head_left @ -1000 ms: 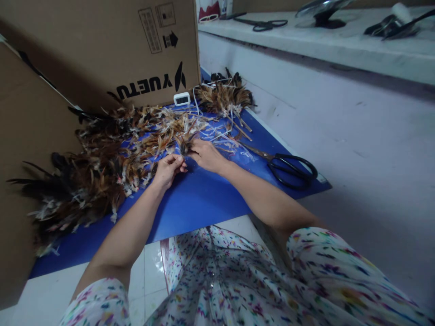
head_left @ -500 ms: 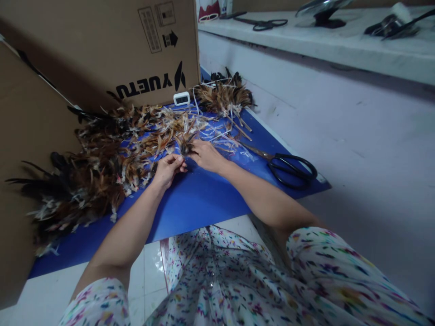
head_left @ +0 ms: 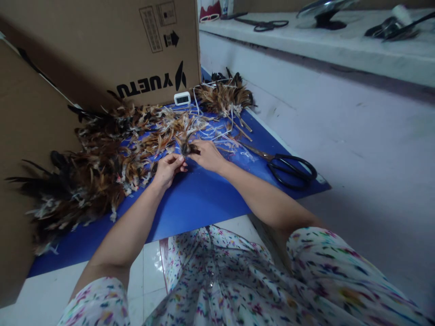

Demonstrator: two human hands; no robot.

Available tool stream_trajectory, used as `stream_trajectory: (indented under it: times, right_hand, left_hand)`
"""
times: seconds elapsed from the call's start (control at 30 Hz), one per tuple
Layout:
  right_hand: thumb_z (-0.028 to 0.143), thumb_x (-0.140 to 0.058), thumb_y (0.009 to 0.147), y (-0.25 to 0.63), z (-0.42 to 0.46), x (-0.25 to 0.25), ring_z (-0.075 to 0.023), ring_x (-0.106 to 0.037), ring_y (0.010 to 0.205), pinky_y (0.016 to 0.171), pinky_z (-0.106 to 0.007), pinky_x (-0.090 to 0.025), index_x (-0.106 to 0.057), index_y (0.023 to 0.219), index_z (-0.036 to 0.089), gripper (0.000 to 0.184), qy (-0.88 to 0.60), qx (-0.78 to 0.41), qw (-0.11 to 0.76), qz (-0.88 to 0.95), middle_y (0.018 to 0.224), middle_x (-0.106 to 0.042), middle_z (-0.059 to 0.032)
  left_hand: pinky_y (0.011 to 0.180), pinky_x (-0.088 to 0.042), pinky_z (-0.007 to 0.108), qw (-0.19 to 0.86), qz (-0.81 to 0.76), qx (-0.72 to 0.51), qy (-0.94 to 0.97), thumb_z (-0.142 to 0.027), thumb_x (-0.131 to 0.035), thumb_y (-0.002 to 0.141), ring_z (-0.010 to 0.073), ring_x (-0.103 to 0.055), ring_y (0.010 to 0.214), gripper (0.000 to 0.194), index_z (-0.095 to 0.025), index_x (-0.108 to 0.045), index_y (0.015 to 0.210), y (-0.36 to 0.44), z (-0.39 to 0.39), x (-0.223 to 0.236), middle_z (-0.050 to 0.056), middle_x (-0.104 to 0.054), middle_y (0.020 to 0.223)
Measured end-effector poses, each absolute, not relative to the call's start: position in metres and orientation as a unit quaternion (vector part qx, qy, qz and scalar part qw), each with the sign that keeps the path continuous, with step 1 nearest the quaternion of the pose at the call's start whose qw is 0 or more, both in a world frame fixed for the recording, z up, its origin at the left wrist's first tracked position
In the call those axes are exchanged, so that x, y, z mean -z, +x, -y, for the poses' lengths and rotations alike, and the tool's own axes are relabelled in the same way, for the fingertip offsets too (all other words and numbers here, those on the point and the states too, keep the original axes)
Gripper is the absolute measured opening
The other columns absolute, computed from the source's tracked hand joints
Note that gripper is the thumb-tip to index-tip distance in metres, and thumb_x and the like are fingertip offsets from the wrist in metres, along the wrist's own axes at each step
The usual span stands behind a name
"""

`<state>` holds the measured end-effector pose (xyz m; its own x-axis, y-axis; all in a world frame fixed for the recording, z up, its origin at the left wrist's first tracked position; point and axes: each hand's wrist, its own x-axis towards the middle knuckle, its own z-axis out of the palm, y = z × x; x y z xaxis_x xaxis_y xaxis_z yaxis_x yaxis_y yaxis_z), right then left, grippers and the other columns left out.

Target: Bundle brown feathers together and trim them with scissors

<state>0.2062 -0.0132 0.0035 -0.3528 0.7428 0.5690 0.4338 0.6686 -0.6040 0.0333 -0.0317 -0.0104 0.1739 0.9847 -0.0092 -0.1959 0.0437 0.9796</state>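
A small feather bunch point(head_left: 184, 146) stands between my two hands above the blue board. My left hand point(head_left: 169, 168) pinches it at its lower end, thumb against fingertips. From the other side my right hand point(head_left: 206, 155) closes on it, with a dark feather tip showing by the fingers; the fingertips are partly hidden. Beyond and to the left lies a wide spread of brown and black feathers point(head_left: 98, 176) tied in small tufts with pale ends. Right of my hands, black-handled scissors point(head_left: 292, 171) lie on the blue board point(head_left: 204, 199).
A feather duster bundle point(head_left: 226, 95) with thin sticks lies at the back, near white string point(head_left: 231, 120) and a small white digital timer point(head_left: 182, 98). Cardboard boxes point(head_left: 102, 50) stand behind and left. On the right runs a wall with a ledge point(head_left: 319, 45) holding more scissors point(head_left: 268, 24).
Both hands stay almost in place. The feather bunch between them has shifted slightly, and a dark feather shows more clearly beside my right fingers.
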Motion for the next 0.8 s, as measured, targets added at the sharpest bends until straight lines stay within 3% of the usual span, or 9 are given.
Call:
stream_trajectory:
  times: [0.1,0.2,0.43,0.8]
  right_hand:
    - [0.014,-0.057,0.078,0.2051,0.0156,-0.0042,-0.0158,-0.061,0.079,0.079,-0.030,-0.047,-0.064,0.081,0.017,0.008,-0.375,-0.213,0.457,0.778,0.083,-0.066,-0.0029]
    - [0.017,-0.061,0.075,0.2043,0.0160,-0.0042,-0.0148,-0.061,0.077,0.076,-0.030,-0.049,-0.062,0.092,0.018,0.017,-0.369,-0.278,0.483,0.744,0.084,-0.065,-0.0003]
    - [0.019,-0.066,0.071,0.2046,0.0142,-0.0041,-0.0146,-0.061,0.071,0.072,-0.030,-0.050,-0.057,0.089,0.019,0.020,-0.349,-0.346,0.495,0.717,0.076,-0.064,0.0015]
    - [0.019,-0.066,0.071,0.2061,0.0157,-0.0075,-0.0138,-0.062,0.069,0.068,-0.029,-0.051,-0.056,0.089,0.019,0.020,-0.355,-0.328,0.497,0.721,0.075,-0.065,0.0025]
  left_hand:
    - [0.056,-0.054,0.026,0.595,-0.407,-0.497,0.483,-0.039,-0.087,0.054,0.0068,-0.053,0.046,0.040,-0.013,-0.061,0.068,0.0336,0.0320,0.0102,-0.001,-0.063,0.058]
    - [0.055,-0.054,0.026,0.598,-0.406,-0.497,0.481,-0.040,-0.088,0.052,0.0069,-0.053,0.045,0.041,-0.013,-0.061,0.067,0.0337,0.0320,0.0101,-0.001,-0.063,0.058]
    - [0.055,-0.054,0.026,0.593,-0.410,-0.493,0.486,-0.041,-0.087,0.053,0.0069,-0.053,0.046,0.041,-0.013,-0.061,0.067,0.0342,0.0316,0.0110,-0.001,-0.063,0.058]
    - [0.056,-0.054,0.026,0.596,-0.410,-0.486,0.490,-0.037,-0.085,0.057,0.0068,-0.053,0.046,0.036,-0.013,-0.061,0.068,0.0327,0.0315,0.0110,0.000,-0.063,0.059]
